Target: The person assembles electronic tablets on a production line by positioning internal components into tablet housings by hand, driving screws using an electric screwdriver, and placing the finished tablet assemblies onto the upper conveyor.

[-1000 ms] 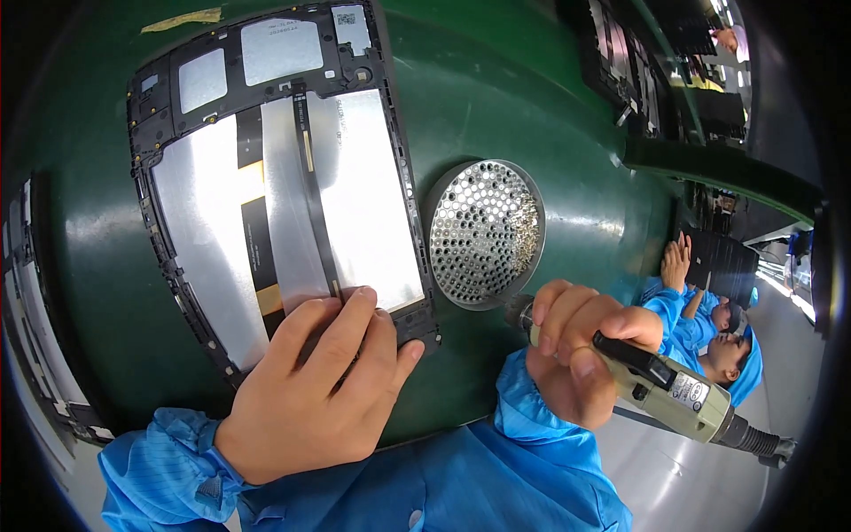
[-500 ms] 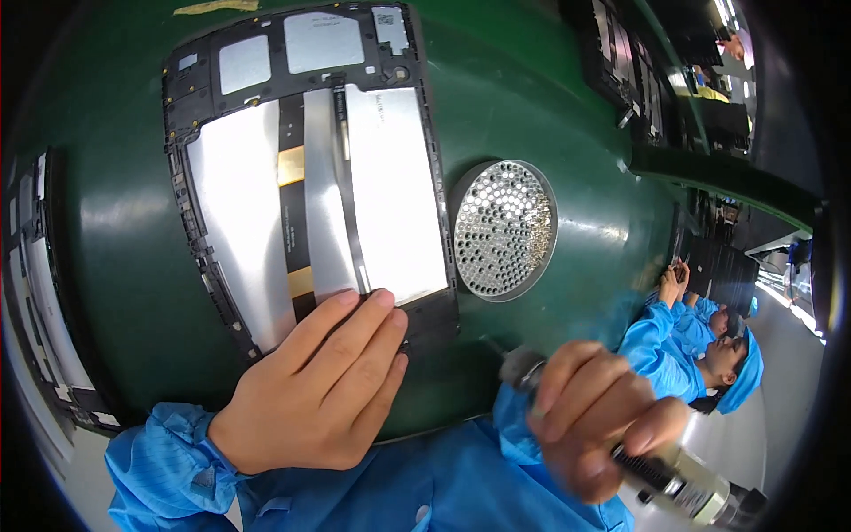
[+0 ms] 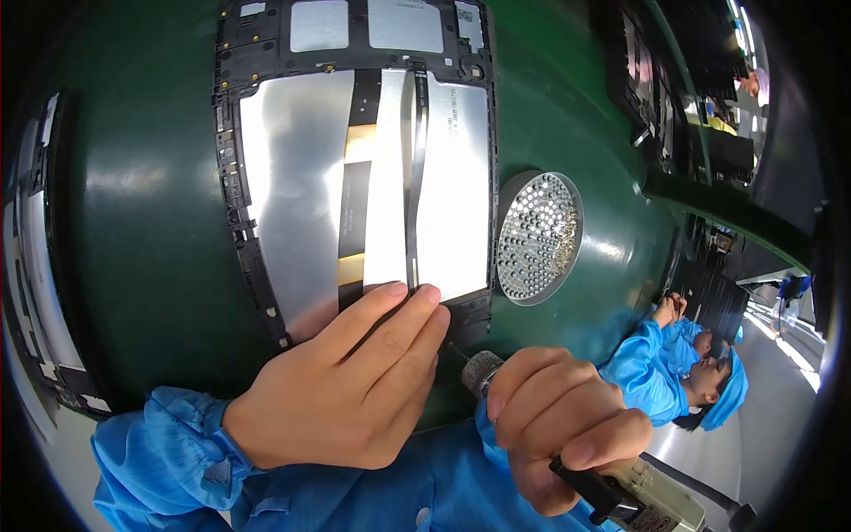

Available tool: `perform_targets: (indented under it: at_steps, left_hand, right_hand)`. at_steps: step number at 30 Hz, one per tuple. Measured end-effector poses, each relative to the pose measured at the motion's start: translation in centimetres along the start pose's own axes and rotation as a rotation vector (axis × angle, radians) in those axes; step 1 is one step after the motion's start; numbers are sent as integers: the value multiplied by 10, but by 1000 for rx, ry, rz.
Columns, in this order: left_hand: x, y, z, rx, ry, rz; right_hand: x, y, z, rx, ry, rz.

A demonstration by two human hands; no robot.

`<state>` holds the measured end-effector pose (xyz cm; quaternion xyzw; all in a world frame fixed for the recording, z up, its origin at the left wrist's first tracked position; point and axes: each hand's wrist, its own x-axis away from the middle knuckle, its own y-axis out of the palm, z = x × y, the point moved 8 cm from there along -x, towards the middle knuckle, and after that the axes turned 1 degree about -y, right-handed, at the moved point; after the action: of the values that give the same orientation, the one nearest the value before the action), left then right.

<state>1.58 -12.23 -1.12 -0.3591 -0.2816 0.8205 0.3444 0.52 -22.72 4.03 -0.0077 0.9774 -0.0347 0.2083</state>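
An opened tablet housing [image 3: 292, 177], with large silver panels in a black frame, lies on the green work surface. My left hand [image 3: 346, 395] rests palm down on its near end. The fingers are stretched out, with their tips beside a thin dark cable strip [image 3: 417, 168]. My right hand [image 3: 558, 408] is wrapped round an electric screwdriver [image 3: 647, 501], whose knurled nose [image 3: 480, 371] points toward the near right corner of the housing. The bit's thin tip is close to that corner; whether it touches, I cannot tell. Hidden under my left hand is part of the housing's near edge.
Right of the housing stands a round metal dish [image 3: 530, 299] holding a perforated plate and many small screws. Another opened tablet housing [image 3: 49, 266] lies at the far left, and more [image 3: 651, 71] at the upper right. A co-worker in blue [image 3: 643, 368] sits at right.
The tablet housing has shifted right and away from me, my left hand moving with it. My right hand has brought the screwdriver left, its tip now nearer the housing's corner.
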Motion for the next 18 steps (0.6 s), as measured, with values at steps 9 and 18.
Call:
perform_targets:
  at_steps: [9,18]
  left_hand:
    - [-2,-5,3,-6,-1,-40]
    - [-13,1,5,-103,55,-103]
  right_hand:
    - [-3,2,1,-34,17,-74]
    - [5,-44,-12,-107,-34,91]
